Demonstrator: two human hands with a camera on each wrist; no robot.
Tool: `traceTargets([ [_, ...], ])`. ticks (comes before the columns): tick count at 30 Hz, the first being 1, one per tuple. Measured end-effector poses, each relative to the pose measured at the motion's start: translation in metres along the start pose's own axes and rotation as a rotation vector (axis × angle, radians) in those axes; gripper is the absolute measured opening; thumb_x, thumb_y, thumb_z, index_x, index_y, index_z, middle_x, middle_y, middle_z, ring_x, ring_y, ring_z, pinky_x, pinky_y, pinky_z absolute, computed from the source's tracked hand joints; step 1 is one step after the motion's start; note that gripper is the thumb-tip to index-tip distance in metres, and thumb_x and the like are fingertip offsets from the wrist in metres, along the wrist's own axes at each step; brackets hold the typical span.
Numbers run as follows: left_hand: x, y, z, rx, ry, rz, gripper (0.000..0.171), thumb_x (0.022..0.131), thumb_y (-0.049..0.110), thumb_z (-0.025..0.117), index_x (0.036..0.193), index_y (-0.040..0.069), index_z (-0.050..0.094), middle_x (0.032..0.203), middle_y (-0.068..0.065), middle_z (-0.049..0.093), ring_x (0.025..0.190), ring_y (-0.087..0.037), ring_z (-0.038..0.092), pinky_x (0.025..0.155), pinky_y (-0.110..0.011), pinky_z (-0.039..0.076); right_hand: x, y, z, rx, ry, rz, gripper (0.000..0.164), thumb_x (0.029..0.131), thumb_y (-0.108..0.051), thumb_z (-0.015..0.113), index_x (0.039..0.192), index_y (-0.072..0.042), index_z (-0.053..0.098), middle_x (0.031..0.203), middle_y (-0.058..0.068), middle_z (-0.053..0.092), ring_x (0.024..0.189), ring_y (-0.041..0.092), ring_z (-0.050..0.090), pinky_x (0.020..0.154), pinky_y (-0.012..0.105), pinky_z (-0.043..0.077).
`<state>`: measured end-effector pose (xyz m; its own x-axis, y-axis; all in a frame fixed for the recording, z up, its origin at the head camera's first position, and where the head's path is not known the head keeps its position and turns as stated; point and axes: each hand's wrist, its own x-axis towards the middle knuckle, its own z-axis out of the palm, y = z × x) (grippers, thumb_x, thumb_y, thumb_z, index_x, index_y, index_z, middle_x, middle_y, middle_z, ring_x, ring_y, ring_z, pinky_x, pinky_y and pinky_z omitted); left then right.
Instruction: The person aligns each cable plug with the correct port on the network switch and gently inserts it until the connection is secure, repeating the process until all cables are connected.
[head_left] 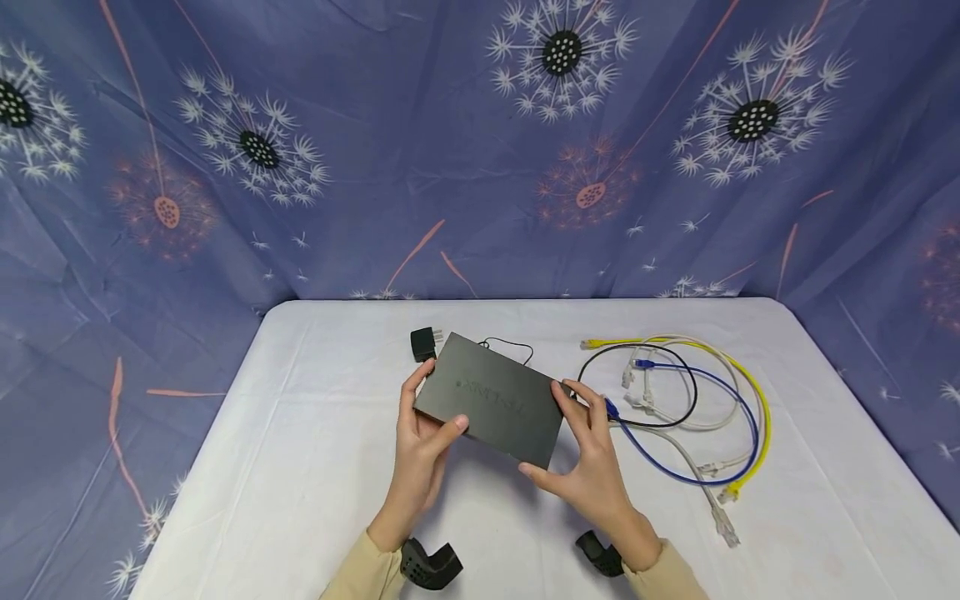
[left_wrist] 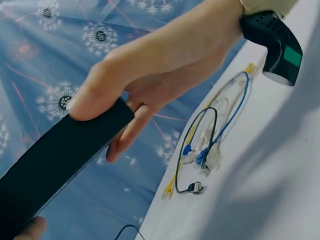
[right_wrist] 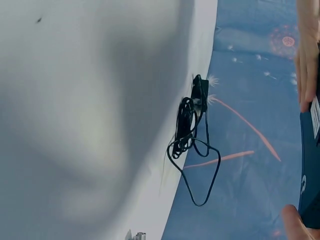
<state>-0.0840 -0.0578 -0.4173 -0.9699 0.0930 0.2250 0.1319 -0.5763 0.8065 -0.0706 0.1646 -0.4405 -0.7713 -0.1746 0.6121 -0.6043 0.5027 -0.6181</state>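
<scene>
A flat dark grey network switch (head_left: 495, 400) with embossed lettering on its top is held tilted above the white table by both hands. My left hand (head_left: 416, 471) grips its left end, thumb over the near edge and fingers at the far side. At the right end, my right hand (head_left: 596, 479) holds it between a thumb at the near corner and fingers at the far corner. The left wrist view shows the switch (left_wrist: 65, 160) edge-on, with the right thumb on it. Only part of the switch (right_wrist: 310, 170) enters the right wrist view.
Behind the switch lies a black power adapter (head_left: 423, 343) with a bundled black cord (right_wrist: 185, 125). To the right, yellow cable (head_left: 765, 417), blue cable (head_left: 723, 379), grey-white and black cables lie looped together. A patterned blue curtain (head_left: 420, 167) hangs behind the table (head_left: 300, 467).
</scene>
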Motion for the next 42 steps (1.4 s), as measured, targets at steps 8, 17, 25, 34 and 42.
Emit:
traceTargets([
  [8,-0.002,-0.009,0.013,0.096,0.043,0.112,0.094,0.083,-0.010,0.062,0.151,0.018,0.003,0.145,-0.020,0.023,0.129,-0.033,0.039,0.094,-0.034,0.044,0.004,-0.011,0.011,-0.046,0.107,-0.036,0.094,0.077,-0.060,0.069,0.142,0.002,0.042,0.139,0.026,0.034,0.112,0.035,0.047,0.097,0.020,0.032],
  [17,0.005,-0.011,0.024,0.250,0.041,0.101,0.089,0.087,0.000,0.064,0.151,0.023,0.008,0.148,-0.012,0.018,0.125,-0.032,0.040,0.096,-0.033,0.040,0.009,-0.035,0.030,-0.112,0.244,-0.027,0.096,0.077,-0.059,0.070,0.142,0.005,0.039,0.138,0.027,0.033,0.112,0.035,0.047,0.098,0.019,0.032],
  [25,0.016,-0.005,0.020,0.228,0.087,0.100,0.076,0.091,0.002,0.060,0.150,0.022,0.017,0.149,-0.005,0.019,0.126,-0.028,0.035,0.095,-0.032,0.037,0.006,-0.052,0.041,-0.081,0.245,0.009,0.097,0.080,-0.061,0.064,0.144,0.006,0.035,0.140,0.027,0.027,0.116,0.038,0.043,0.101,0.023,0.030],
  [34,0.023,-0.001,0.013,0.238,0.109,0.084,0.068,0.090,0.004,0.062,0.148,0.022,0.031,0.150,-0.001,0.024,0.132,-0.021,0.030,0.102,-0.039,0.027,-0.004,-0.068,0.047,0.015,0.219,0.011,0.088,0.087,-0.054,0.062,0.144,0.007,0.034,0.140,0.026,0.023,0.115,0.034,0.043,0.099,0.023,0.031],
  [42,0.027,0.005,0.008,0.195,0.067,0.037,0.063,0.091,0.003,0.061,0.147,0.020,0.038,0.150,-0.001,0.028,0.130,-0.026,0.035,0.095,-0.034,0.038,-0.011,-0.078,0.049,0.061,0.186,0.056,0.085,0.086,-0.050,0.065,0.145,0.003,0.035,0.138,0.024,0.025,0.119,0.034,0.042,0.101,0.024,0.030],
])
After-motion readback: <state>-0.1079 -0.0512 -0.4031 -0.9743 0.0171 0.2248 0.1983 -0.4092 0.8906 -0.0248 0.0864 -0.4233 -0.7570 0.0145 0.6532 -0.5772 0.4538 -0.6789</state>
